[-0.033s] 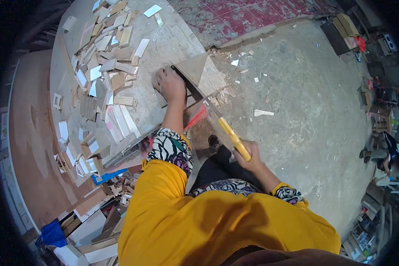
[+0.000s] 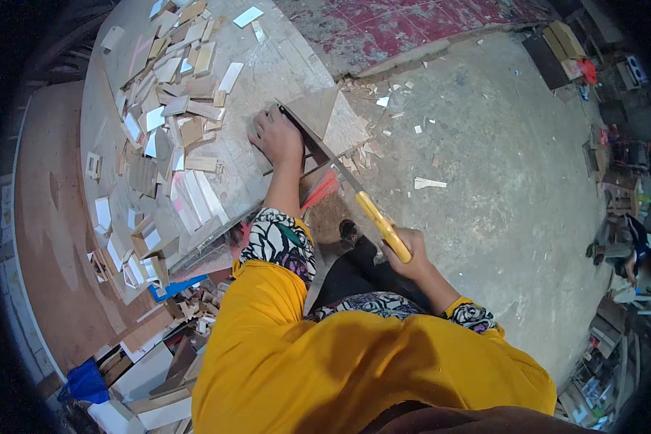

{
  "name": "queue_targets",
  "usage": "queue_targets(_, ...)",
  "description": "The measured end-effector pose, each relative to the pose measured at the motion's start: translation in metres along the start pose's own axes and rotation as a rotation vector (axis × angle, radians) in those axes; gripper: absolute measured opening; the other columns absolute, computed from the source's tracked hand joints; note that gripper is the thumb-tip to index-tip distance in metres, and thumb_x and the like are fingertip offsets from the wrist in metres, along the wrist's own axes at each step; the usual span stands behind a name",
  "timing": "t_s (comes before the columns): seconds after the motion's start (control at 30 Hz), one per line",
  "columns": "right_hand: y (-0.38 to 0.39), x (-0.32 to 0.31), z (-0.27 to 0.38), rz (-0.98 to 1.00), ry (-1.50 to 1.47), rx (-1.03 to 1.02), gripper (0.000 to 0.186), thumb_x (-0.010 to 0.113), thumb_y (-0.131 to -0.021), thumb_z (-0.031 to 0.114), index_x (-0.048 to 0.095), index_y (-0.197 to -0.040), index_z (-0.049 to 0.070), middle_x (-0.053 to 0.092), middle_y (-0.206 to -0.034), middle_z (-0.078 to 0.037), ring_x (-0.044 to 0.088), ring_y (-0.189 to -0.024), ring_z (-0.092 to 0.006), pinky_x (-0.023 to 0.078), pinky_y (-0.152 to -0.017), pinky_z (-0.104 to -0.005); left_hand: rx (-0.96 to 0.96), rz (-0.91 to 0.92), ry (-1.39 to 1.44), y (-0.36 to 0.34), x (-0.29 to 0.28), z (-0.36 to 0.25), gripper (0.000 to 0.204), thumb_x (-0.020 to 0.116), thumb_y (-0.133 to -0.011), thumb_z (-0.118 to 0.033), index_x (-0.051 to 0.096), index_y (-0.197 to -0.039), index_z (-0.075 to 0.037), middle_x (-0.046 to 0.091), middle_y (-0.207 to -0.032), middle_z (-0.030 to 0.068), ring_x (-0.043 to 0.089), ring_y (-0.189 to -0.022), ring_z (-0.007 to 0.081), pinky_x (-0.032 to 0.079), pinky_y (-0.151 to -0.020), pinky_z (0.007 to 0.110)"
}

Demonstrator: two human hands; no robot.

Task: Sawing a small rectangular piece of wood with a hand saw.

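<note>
My right hand (image 2: 408, 254) is wrapped around the yellow handle (image 2: 375, 215) of a handsaw. The saw's long blade (image 2: 328, 153) slants up and left across the table's right corner, and its tip lies just past my left fingertips. My left hand (image 2: 276, 137) bears down on the corner with bent fingers, close beside the blade, gripping a piece of wood mostly hidden beneath it. On the blade's other side lies a flat triangular board (image 2: 314, 110). A dark gap (image 2: 312, 150) shows between my left wrist and the blade.
Wood offcuts (image 2: 172, 108) are heaped across the worktable (image 2: 267, 69). Small scraps (image 2: 430, 184) litter the concrete floor (image 2: 484, 166) to the right. A large brown board (image 2: 50, 217) stands at far left. Another person (image 2: 633, 249) is at the far right. More offcuts (image 2: 152, 369) pile up at lower left.
The saw has shifted slightly along its line, its tip showing a little farther up and left. Both hands stay in nearly the same place.
</note>
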State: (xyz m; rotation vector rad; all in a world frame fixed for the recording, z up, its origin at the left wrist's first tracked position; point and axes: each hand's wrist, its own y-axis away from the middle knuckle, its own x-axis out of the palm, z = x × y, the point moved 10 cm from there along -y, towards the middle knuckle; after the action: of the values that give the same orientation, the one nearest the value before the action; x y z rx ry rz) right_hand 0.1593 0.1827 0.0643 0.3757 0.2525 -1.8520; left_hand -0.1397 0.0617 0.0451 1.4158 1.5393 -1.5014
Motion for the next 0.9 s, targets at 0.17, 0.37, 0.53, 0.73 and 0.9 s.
queue_targets(0.17,0.029,-0.006,0.004,-0.012,0.02,-0.1,0.01,0.066,-0.071,0.014,0.058,-0.072,0.007,0.054,-0.061,-0.013,0.055,-0.055,-0.0341,0.043,-0.05,-0.0384,0.008,0.011,-0.003,-0.001,-0.001,0.003,0.028,0.051,-0.084,-0.018,0.055,-0.111,-0.01,0.048,-0.114,0.0116,0.041,-0.116,0.0278,0.025,-0.098,0.056)
queue_targets(0.37,-0.053,0.024,0.006,-0.062,0.073,-0.189,0.009,0.065,-0.071,0.013,0.058,-0.072,0.007,0.054,-0.061,-0.014,0.056,-0.056,-0.034,0.043,-0.051,-0.0395,-0.001,0.038,-0.056,-0.009,0.006,0.004,0.027,0.047,-0.086,-0.016,0.055,-0.111,-0.009,0.048,-0.116,0.0115,0.041,-0.117,0.0266,0.024,-0.099,0.056)
queue_targets(0.53,-0.006,0.006,0.006,-0.003,0.082,-0.087,0.009,0.065,-0.071,0.013,0.057,-0.072,0.007,0.056,-0.063,-0.016,0.057,-0.058,-0.036,0.045,-0.052,-0.0396,-0.048,0.027,-0.041,-0.003,0.001,0.004,0.028,0.046,-0.085,-0.016,0.055,-0.111,-0.009,0.048,-0.116,0.0105,0.041,-0.117,0.0254,0.024,-0.098,0.058)
queue_targets(0.73,-0.008,0.024,0.019,-0.035,0.132,-0.234,0.01,0.064,-0.073,0.014,0.056,-0.071,0.008,0.055,-0.061,-0.015,0.056,-0.056,-0.0361,0.045,-0.05,-0.0378,-0.068,0.035,-0.06,-0.006,0.006,0.006,0.028,0.046,-0.085,-0.017,0.054,-0.112,-0.013,0.048,-0.117,0.0089,0.041,-0.117,0.0256,0.025,-0.096,0.058)
queue_targets(0.9,-0.017,-0.001,0.0,0.123,-0.069,-0.052,0.013,0.063,-0.075,0.014,0.054,-0.075,0.005,0.052,-0.063,-0.016,0.053,-0.054,-0.035,0.042,-0.05,-0.036,-0.04,0.048,-0.074,0.001,-0.002,0.006,0.03,0.048,-0.086,-0.02,0.054,-0.114,-0.013,0.048,-0.117,0.0089,0.041,-0.117,0.0254,0.026,-0.097,0.056)
